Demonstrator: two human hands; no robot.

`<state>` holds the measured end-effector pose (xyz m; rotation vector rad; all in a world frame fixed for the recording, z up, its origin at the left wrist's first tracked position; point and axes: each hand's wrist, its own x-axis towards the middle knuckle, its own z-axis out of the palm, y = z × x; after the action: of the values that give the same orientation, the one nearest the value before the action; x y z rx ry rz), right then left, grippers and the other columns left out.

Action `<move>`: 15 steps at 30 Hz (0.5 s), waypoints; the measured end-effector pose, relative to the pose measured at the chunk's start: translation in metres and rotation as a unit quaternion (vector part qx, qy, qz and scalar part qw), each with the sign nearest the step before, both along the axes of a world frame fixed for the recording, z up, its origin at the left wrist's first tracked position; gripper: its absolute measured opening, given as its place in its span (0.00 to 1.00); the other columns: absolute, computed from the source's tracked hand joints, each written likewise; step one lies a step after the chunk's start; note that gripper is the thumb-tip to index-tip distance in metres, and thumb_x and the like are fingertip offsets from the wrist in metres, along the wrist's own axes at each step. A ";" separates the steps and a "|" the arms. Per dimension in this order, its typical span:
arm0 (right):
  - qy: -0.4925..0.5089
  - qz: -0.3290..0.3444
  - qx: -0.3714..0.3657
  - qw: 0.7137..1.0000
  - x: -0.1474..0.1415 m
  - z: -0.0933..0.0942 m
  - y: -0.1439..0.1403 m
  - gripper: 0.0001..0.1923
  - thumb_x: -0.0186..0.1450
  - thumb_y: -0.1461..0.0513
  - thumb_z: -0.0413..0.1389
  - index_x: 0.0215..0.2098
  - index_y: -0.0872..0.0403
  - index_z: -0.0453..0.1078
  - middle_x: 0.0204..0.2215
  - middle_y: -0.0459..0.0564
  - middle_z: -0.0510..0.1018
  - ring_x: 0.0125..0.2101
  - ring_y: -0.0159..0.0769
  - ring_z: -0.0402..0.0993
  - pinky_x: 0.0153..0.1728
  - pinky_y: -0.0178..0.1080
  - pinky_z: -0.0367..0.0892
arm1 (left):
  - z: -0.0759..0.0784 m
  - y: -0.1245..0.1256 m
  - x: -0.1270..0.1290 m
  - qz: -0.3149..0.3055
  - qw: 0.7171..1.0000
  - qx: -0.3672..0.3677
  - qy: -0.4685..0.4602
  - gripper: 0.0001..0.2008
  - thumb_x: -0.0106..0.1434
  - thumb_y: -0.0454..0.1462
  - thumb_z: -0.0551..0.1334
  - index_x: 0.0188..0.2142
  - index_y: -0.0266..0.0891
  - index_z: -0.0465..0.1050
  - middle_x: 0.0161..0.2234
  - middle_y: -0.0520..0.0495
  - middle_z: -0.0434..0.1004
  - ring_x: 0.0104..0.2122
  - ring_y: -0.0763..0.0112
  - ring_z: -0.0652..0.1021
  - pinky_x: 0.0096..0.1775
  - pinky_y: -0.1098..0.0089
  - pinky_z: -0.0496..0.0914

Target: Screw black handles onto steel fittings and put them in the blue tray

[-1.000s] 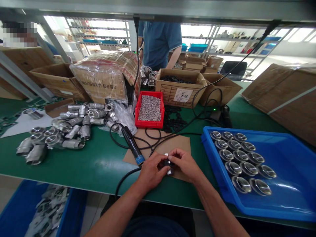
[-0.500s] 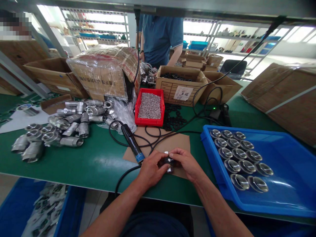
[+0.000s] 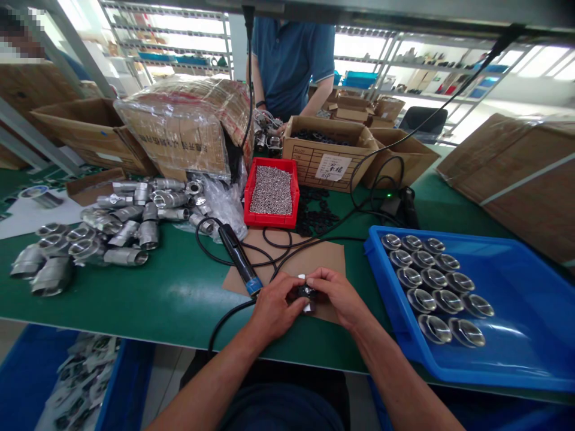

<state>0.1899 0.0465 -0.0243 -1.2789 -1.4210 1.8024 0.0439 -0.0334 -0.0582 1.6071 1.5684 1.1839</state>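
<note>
Over a flat piece of cardboard, my left hand and my right hand meet around a small metal fitting with a black part. The left thumb and fingers pinch it from the left. Right fingertips press on its upper right side, and they partly cover it. Its exact kind is too hidden to tell. Just left of my left hand lies a black electric screwdriver with a blue band near its end and a cord attached.
A red bin of small metal pieces stands ahead, beside scattered black parts. Metal valve bodies crowd the left. The blue tray on the right holds round metal parts. Cardboard boxes line the back; a person stands behind them.
My hands keep their hold on the fitting, nearly unmoved. The view has shifted slightly. Across the table, the person's arms have shifted a little.
</note>
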 end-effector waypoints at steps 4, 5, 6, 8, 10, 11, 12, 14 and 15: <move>0.022 -0.021 -0.034 0.999 -0.001 0.001 -0.002 0.11 0.49 0.59 0.65 0.25 0.55 0.70 0.22 0.43 0.75 0.23 0.30 0.67 0.27 0.34 0.62 | -0.002 0.000 0.000 0.001 1.000 0.001 -0.002 0.16 0.59 0.32 0.66 0.47 0.44 0.74 0.38 0.50 0.72 0.36 0.71 0.74 0.40 0.70 0.68; 0.022 -0.024 -0.031 0.999 -0.002 0.000 -0.002 0.11 0.49 0.59 0.65 0.25 0.55 0.70 0.21 0.43 0.74 0.23 0.29 0.66 0.27 0.34 0.62 | -0.002 0.000 0.000 0.002 1.000 0.002 -0.003 0.16 0.59 0.32 0.66 0.47 0.44 0.74 0.38 0.50 0.72 0.36 0.71 0.74 0.40 0.70 0.68; 0.021 -0.027 -0.026 0.999 -0.002 -0.002 -0.003 0.11 0.49 0.58 0.65 0.25 0.55 0.70 0.21 0.43 0.74 0.23 0.30 0.66 0.27 0.34 0.61 | -0.002 0.000 0.000 0.003 1.000 0.004 -0.004 0.16 0.59 0.32 0.66 0.47 0.44 0.74 0.38 0.51 0.72 0.36 0.71 0.74 0.40 0.70 0.68; 0.017 -0.029 -0.013 0.999 -0.003 -0.006 -0.005 0.13 0.49 0.57 0.66 0.27 0.55 0.69 0.22 0.43 0.74 0.23 0.30 0.67 0.27 0.34 0.61 | -0.002 0.000 0.000 0.002 1.000 0.008 -0.008 0.16 0.58 0.32 0.66 0.47 0.44 0.74 0.38 0.51 0.72 0.36 0.71 0.74 0.40 0.70 0.68; 0.014 -0.021 0.003 1.000 0.000 -0.009 -0.006 0.16 0.50 0.55 0.67 0.29 0.55 0.70 0.23 0.43 0.75 0.25 0.31 0.68 0.27 0.35 0.62 | -0.002 0.000 0.000 0.002 1.000 0.008 -0.010 0.16 0.58 0.31 0.66 0.47 0.44 0.74 0.38 0.51 0.72 0.36 0.71 0.74 0.40 0.70 0.68; 0.013 -0.009 0.010 1.000 0.002 -0.009 -0.006 0.17 0.50 0.54 0.67 0.30 0.55 0.70 0.24 0.44 0.76 0.25 0.31 0.69 0.28 0.35 0.63 | -0.001 0.000 0.000 0.003 1.000 0.007 -0.009 0.16 0.58 0.31 0.66 0.46 0.44 0.74 0.38 0.51 0.72 0.36 0.71 0.74 0.40 0.70 0.68; 0.012 0.009 0.013 1.000 0.004 -0.009 -0.004 0.18 0.51 0.53 0.67 0.31 0.55 0.70 0.26 0.44 0.76 0.26 0.32 0.70 0.30 0.35 0.63 | -0.001 0.000 0.000 0.003 1.000 0.006 -0.007 0.16 0.58 0.31 0.66 0.46 0.44 0.74 0.37 0.51 0.72 0.35 0.71 0.74 0.40 0.69 0.68; -0.002 0.043 0.025 0.999 0.008 -0.005 0.003 0.19 0.53 0.50 0.66 0.33 0.55 0.71 0.27 0.46 0.77 0.28 0.33 0.71 0.32 0.36 0.65 | 0.000 0.000 0.000 0.004 1.000 0.005 -0.005 0.15 0.58 0.32 0.65 0.45 0.44 0.75 0.37 0.51 0.72 0.35 0.70 0.74 0.40 0.69 0.68; -0.018 0.050 0.046 0.998 0.008 -0.002 0.008 0.19 0.54 0.50 0.65 0.33 0.55 0.71 0.28 0.46 0.77 0.28 0.33 0.71 0.32 0.37 0.66 | 0.000 0.000 0.000 0.004 1.000 0.004 -0.007 0.15 0.58 0.32 0.65 0.45 0.43 0.74 0.37 0.51 0.72 0.35 0.70 0.74 0.40 0.69 0.68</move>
<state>0.1979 0.0547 -0.0266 -1.2183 -1.5936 1.7629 0.0436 -0.0330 -0.0584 1.5966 1.5636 1.2048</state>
